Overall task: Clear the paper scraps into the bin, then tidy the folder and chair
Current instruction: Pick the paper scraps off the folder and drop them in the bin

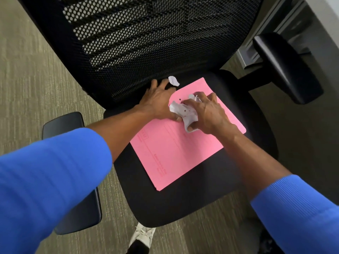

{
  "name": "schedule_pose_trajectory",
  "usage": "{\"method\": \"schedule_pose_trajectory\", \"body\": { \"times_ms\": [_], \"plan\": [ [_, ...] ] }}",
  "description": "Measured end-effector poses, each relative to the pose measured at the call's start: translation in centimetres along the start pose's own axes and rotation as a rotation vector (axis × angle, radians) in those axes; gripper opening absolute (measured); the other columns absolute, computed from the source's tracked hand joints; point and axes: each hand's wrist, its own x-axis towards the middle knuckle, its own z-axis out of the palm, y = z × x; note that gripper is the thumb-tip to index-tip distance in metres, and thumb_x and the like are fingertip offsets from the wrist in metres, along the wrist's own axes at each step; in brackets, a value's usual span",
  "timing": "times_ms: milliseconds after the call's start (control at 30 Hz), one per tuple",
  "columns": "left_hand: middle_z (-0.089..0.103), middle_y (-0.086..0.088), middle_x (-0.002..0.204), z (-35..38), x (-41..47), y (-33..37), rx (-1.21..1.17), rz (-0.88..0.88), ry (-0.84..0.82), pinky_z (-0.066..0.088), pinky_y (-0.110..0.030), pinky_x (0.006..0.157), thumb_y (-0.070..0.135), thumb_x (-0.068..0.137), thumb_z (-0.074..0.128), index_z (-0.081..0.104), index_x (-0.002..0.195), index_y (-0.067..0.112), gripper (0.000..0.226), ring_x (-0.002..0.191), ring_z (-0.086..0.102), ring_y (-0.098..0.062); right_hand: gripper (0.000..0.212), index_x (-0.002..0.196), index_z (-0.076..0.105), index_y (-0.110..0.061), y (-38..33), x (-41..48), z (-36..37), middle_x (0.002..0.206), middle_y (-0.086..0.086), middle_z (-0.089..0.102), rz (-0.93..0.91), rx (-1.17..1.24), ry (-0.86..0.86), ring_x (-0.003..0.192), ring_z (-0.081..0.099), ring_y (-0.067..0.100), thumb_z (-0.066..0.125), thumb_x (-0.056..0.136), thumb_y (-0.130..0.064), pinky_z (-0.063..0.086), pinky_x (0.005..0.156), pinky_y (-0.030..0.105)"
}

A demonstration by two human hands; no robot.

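A pink folder (176, 151) lies flat on the black seat (192, 202) of an office chair. My right hand (207, 114) rests on the folder's far end, closed around a bunch of crumpled white paper scraps (183, 110). My left hand (157, 99) lies spread on the seat beside the folder, fingers reaching toward the backrest. One small white scrap (173, 81) sits just past those fingertips, at the base of the mesh backrest (146, 33). No bin is in view.
The chair's armrests stand out at left (71, 173) and right (286, 66). Grey-green carpet (27, 88) surrounds the chair. A white shoe (143, 235) shows under the seat's front edge. A pale wall or furniture edge (322, 24) runs along the right.
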Motion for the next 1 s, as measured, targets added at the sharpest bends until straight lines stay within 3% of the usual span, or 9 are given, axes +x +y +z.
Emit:
{"method": "schedule_pose_trajectory", "body": {
  "times_ms": [67, 200, 333, 433, 733, 867, 1000],
  "plan": [
    [0.039, -0.007, 0.160, -0.1, 0.0, 0.1, -0.064, -0.001, 0.013, 0.044, -0.051, 0.119, 0.071, 0.068, 0.088, 0.055, 0.150, 0.014, 0.105, 0.143, 0.035, -0.037, 0.074, 0.146, 0.054, -0.035, -0.1, -0.3, 0.3, 0.150, 0.006, 0.045, -0.001, 0.045, 0.033, 0.127, 0.040, 0.035, 0.088, 0.080, -0.035, 0.043, 0.073, 0.040],
    [0.050, -0.012, 0.145, 0.4, -0.2, -0.1, -0.150, -0.021, 0.103, 0.044, -0.043, 0.115, 0.051, 0.081, 0.088, 0.066, 0.136, 0.009, 0.073, 0.133, 0.046, -0.035, 0.047, 0.135, 0.066, -0.025, -0.5, -1.1, 0.9, 0.137, 0.009, 0.054, 0.045, 0.123, 0.116, 0.114, 0.045, 0.034, 0.080, 0.090, -0.023, 0.052, 0.077, 0.045],
    [0.055, -0.012, 0.139, 1.7, -1.0, -0.8, -0.186, -0.049, 0.241, 0.047, -0.042, 0.113, 0.015, 0.098, 0.074, 0.071, 0.130, 0.009, 0.032, 0.127, 0.052, -0.033, 0.026, 0.120, 0.075, -0.019, -0.6, -1.8, 1.9, 0.120, 0.010, 0.061, 0.099, 0.221, 0.211, 0.097, 0.042, 0.026, 0.075, 0.094, -0.018, 0.044, 0.071, 0.040],
    [0.057, -0.016, 0.134, 2.4, -1.3, -1.7, -0.198, -0.095, 0.330, 0.048, -0.042, 0.109, -0.011, 0.095, 0.058, 0.072, 0.129, 0.005, 0.040, 0.124, 0.056, -0.035, 0.021, 0.115, 0.077, -0.014, -0.6, -2.4, 2.8, 0.112, 0.010, 0.063, 0.149, 0.260, 0.271, 0.091, 0.042, 0.024, 0.075, 0.094, -0.014, 0.036, 0.070, 0.037],
    [0.062, -0.016, 0.127, 1.9, -0.8, -2.4, -0.143, -0.013, 0.420, 0.058, -0.043, 0.100, -0.013, 0.094, 0.058, 0.075, 0.125, 0.000, 0.038, 0.109, 0.068, -0.036, 0.017, 0.111, 0.078, -0.011, -1.0, -3.6, 4.7, 0.112, 0.011, 0.067, 0.210, 0.351, 0.398, 0.090, 0.042, 0.024, 0.077, 0.094, -0.014, 0.035, 0.069, 0.036],
    [0.054, -0.012, 0.151, 1.1, 0.2, -1.3, -0.050, 0.101, 0.400, 0.063, -0.047, 0.094, -0.014, 0.095, 0.057, 0.072, 0.128, -0.003, 0.038, 0.115, 0.068, -0.038, 0.019, 0.110, 0.078, -0.010, -1.1, -3.9, 4.9, 0.111, 0.012, 0.068, 0.202, 0.355, 0.415, 0.089, 0.044, 0.025, 0.079, 0.093, -0.018, 0.040, 0.066, 0.038],
    [0.041, -0.007, 0.170, 0.9, 1.6, -0.8, -0.006, 0.159, 0.282, 0.056, -0.046, 0.112, -0.012, 0.097, 0.054, 0.069, 0.134, -0.005, 0.041, 0.135, 0.062, -0.041, 0.020, 0.111, 0.078, -0.009, -1.0, -4.1, 5.0, 0.113, 0.013, 0.068, 0.200, 0.362, 0.417, 0.091, 0.049, 0.028, 0.079, 0.092, -0.017, 0.047, 0.067, 0.041]
  ]
}}
